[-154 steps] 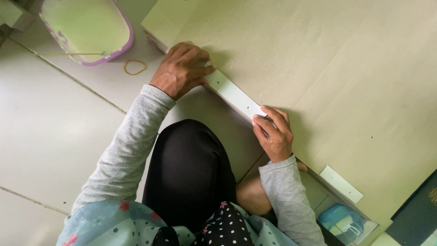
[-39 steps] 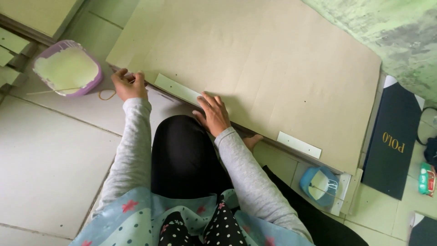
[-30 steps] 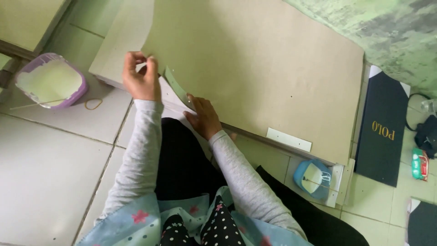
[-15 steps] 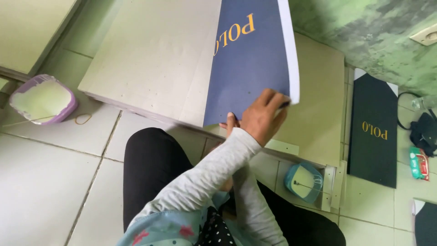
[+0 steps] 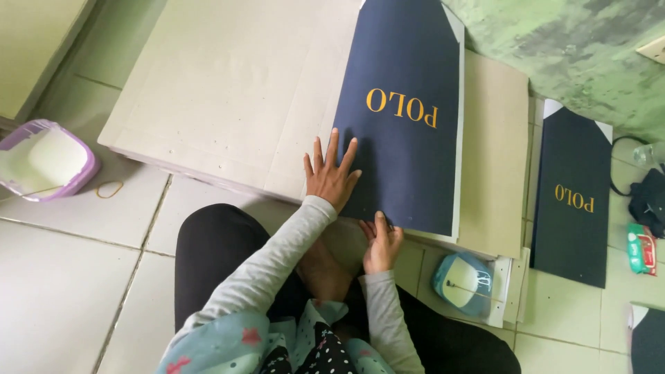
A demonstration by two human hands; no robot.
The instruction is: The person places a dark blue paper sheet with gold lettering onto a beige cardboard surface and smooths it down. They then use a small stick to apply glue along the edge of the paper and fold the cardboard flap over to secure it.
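Note:
A dark blue sheet with gold lettering point(image 5: 409, 118) lies folded over on a large beige cardboard panel point(image 5: 228, 97) on the floor. My left hand point(image 5: 331, 176) rests flat on the blue sheet's left edge with its fingers spread, holding nothing. My right hand point(image 5: 381, 241) is at the sheet's near edge, thumb on top and fingers curled at the rim. My black-clad knees sit just below the panel.
A second dark blue sheet point(image 5: 571, 194) lies on the tiles at the right. A purple tub of white paste point(image 5: 41, 159) and a rubber band point(image 5: 109, 189) sit at the left. A light blue round container point(image 5: 463, 282) is near my right knee. A black bag point(image 5: 651, 201) and a small packet point(image 5: 641, 249) lie far right.
The beige sheet was lifted at its left edge and swung over to the right, showing its blue face. It now lies flat, with my left hand pressed on it.

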